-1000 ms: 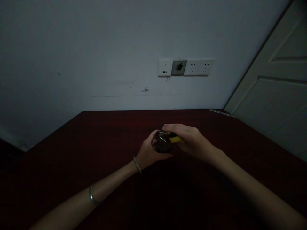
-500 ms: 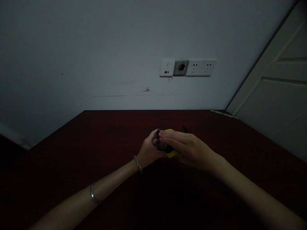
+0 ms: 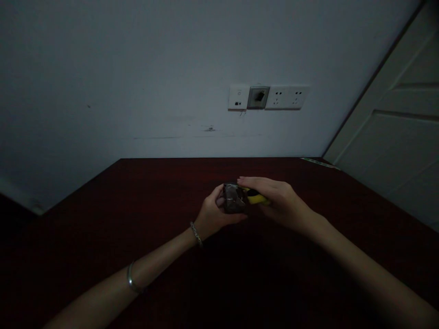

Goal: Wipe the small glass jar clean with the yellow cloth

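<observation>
A small dark, see-through glass-like object (image 3: 235, 199) with shiny facets is in my left hand (image 3: 216, 210). The fingers wrap around its left side, with the thumb stretched beneath it. My right hand (image 3: 279, 196) is closed around a yellow and black object (image 3: 257, 198) just to the right, its fingertips over the top near the glass-like object's rim. Most of the yellow object is covered by the hand, and its kind is too dim to make out. Whether the two objects touch is unclear.
Both hands are above a dark red-brown tabletop (image 3: 164, 183) that meets a pale wall (image 3: 137, 68). Wall sockets (image 3: 283, 98) sit above the table's back edge. A white panelled door (image 3: 398, 132) stands at the right. A thin patterned strip (image 3: 318, 162) lies at the back right corner.
My right hand has moved right and slightly up with the yellow and black object, away from the glass-like object, which now shows more fully. My left hand has stayed nearly still.
</observation>
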`<act>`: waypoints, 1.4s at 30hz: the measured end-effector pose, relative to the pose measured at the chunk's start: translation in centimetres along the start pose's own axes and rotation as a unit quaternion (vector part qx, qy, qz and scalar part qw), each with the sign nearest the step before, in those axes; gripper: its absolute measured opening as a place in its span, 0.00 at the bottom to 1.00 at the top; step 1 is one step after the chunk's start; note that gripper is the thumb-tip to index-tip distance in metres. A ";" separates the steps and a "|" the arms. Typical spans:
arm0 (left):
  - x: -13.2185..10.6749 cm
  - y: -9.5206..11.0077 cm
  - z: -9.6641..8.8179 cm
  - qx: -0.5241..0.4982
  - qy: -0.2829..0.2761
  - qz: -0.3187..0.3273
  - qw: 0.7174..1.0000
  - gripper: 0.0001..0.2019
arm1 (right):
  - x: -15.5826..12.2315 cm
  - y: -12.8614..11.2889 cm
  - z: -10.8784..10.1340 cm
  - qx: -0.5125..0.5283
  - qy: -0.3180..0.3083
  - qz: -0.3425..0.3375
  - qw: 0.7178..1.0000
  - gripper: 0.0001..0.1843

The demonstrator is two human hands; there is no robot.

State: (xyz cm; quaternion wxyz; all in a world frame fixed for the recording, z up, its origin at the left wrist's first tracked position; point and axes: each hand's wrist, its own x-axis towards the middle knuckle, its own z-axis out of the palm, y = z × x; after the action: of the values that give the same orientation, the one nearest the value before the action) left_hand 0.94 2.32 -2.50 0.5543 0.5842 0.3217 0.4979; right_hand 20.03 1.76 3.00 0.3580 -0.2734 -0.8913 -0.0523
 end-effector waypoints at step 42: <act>0.4 1.0 -0.4 -0.073 0.029 -0.040 0.996 0.32 | 0.2 -0.9 -0.5 0.093 0.069 0.006 0.993 0.23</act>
State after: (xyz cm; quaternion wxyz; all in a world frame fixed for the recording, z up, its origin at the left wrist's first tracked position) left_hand 0.51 2.64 -1.45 0.6058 0.5139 0.3233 0.5141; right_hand 19.77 0.95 3.58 0.4429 -0.2393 -0.8639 0.0145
